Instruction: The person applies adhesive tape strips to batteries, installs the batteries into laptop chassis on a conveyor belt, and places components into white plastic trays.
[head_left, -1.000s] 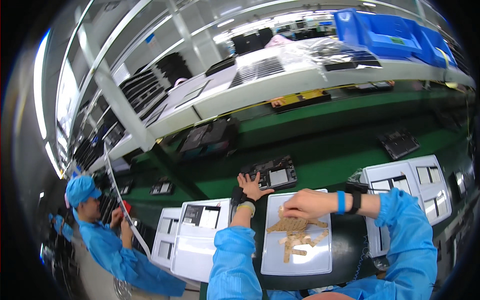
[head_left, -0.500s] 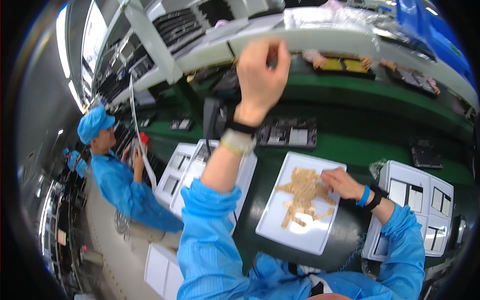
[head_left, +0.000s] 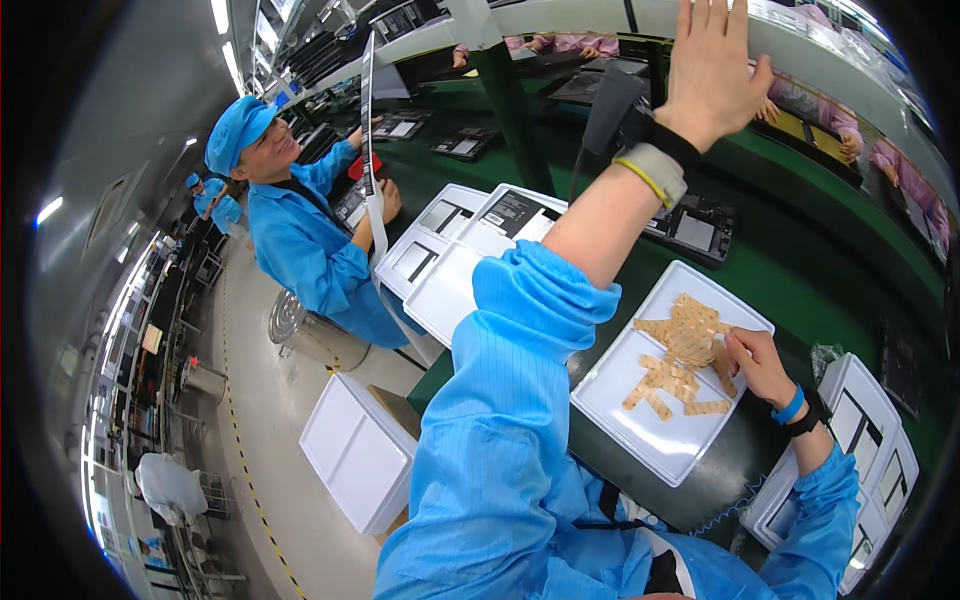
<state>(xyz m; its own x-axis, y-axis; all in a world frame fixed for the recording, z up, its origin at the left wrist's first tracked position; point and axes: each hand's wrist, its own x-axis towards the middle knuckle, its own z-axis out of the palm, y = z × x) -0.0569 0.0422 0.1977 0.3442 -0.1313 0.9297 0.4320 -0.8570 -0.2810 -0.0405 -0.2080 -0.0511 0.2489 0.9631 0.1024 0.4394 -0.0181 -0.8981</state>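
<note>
My left hand is raised with its fingers stretched out and nothing held, in front of the pale shelf rail. Around that wrist are a black band and a pale band with a yellow edge. On the green bench lies a white tray bearing a loose pile of tan, translucent strips. At the pile's right side rests my right hand, its fingers curled together at the strips. Whether a strip is between its fingertips is hidden. That wrist wears blue and black bands.
A flat dark device lies beyond the tray, beside a black scanner-like unit. White compartment trays stand left, more trays right. Near the floor is a white box. A co-worker in blue works at left; pink sleeves show across the bench.
My left hand has gone from curled to stretched out. The view has swung left, so bench things sit farther right. My right hand remains at the strips.
</note>
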